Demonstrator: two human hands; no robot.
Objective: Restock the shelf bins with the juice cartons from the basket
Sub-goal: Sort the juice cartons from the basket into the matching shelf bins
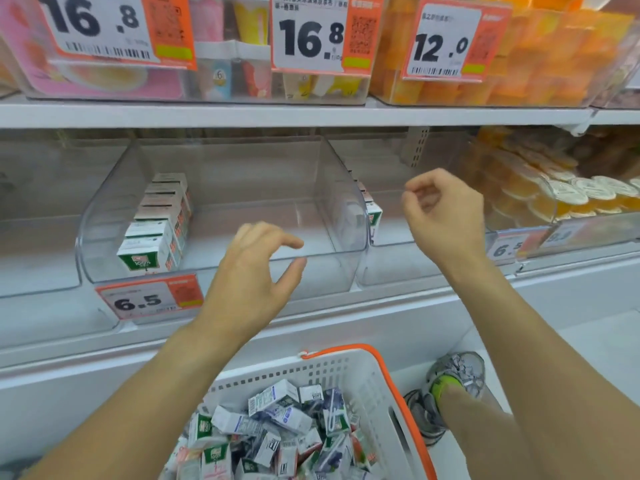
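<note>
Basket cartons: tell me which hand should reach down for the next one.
Left, probably. The left hand hangs open, holding nothing, almost straight above the basket of juice cartons. The right hand is higher and farther right, fingers loosely curled, also holding nothing.

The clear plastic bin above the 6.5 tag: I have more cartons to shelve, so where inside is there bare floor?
The clear plastic bin has bare floor from the single row of small green-and-white juice cartons along its left wall across to its right wall. Both hands hover empty at its front. The white orange-rimmed basket below is crowded.
</note>
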